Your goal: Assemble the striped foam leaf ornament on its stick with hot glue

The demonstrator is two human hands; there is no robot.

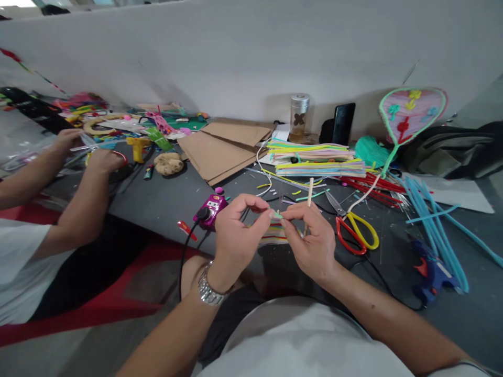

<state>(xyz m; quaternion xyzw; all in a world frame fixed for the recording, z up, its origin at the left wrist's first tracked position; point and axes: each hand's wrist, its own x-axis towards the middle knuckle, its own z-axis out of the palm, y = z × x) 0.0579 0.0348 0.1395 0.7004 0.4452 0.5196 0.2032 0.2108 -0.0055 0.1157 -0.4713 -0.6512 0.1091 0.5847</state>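
Both of my hands meet in front of me above the table's near edge. A small green piece (pixel 277 214) is pinched between their fingertips; its exact kind is too small to make out. My left hand (pixel 241 233), with a metal watch at the wrist, is closed on it from the left. From the right, my right hand (pixel 312 238) closes on it with thumb and forefinger. A pale thin stick (pixel 310 191) rises at the right hand's fingers; whether they grip it I cannot tell. Striped strips partly show below the hands. Scissors (pixel 356 230) with red and yellow handles lie to the right.
A purple device (pixel 210 209) with a cable sits left of my hands. A blue glue gun (pixel 436 272) and blue fuzzy strips (pixel 440 230) lie right. Behind are bundled strips (pixel 322 167), a bottle (pixel 299 118) and cardboard (pixel 220 152). At left, another person's hands (pixel 104 159) hold scissors.
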